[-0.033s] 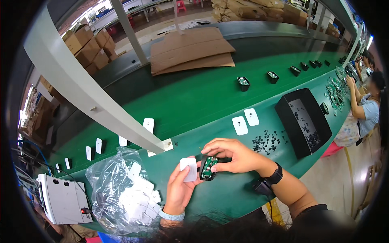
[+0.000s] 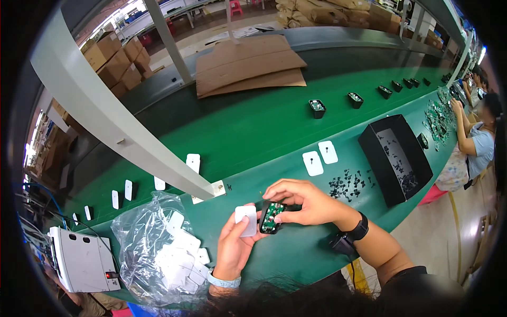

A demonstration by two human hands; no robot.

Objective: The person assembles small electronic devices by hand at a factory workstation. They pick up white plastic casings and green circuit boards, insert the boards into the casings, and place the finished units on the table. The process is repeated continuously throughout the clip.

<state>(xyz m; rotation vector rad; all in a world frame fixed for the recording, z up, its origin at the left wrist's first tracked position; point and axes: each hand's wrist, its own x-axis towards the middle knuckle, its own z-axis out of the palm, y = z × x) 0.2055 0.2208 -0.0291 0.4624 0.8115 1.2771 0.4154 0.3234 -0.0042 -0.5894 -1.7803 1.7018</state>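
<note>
White plate [image 2: 245,211] and black casing [image 2: 270,230] are being held close together, unjoined, over the table [image 2: 296,264].
The left hand [image 2: 231,254] is rising from the lower edge, gripping the plate with its thumb across the face; the right hand [image 2: 306,205] is arching in from the right, fingers curling, gripping the casing with its thumb by the green circuit board [image 2: 272,212]. This piece is looking part-done. Farther out, two loose plates [image 2: 312,165] are bearing small black parts; on the belt [image 2: 253,132], open casings [image 2: 317,109] are sitting rightward, while white-faced units [image 2: 128,190] are standing leftward, seemingly further along.
</note>
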